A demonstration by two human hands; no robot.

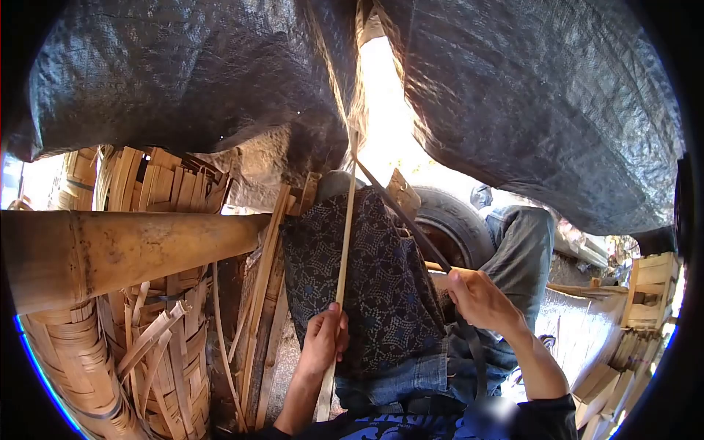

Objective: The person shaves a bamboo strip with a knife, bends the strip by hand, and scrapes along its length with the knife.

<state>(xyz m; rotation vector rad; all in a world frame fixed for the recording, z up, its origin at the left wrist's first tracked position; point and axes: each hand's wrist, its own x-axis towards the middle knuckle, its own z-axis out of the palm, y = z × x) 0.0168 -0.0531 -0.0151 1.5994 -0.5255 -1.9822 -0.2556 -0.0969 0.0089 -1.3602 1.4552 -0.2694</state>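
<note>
A pale, thin bamboo strip (347,249) runs from the bottom of the view up past my lap, and the closed fingers of my left hand (323,339) are wrapped round it. My right hand (484,299), farther right and a little higher, grips a dark flat strip (405,216). The two strips meet in front of me, above the knee, and spread apart toward my hands. Below my right hand the dark strip's tail hangs over my jeans. A dark patterned cloth (385,293) covers my thigh beneath the strips.
A thick bamboo pole (161,246) juts in from the left, before woven bamboo baskets (66,352) and loose split pieces. A tyre (458,209) stands beyond my lap. Dark tarpaulin (183,81) hangs low overhead. Bamboo slats (649,293) are stacked at right.
</note>
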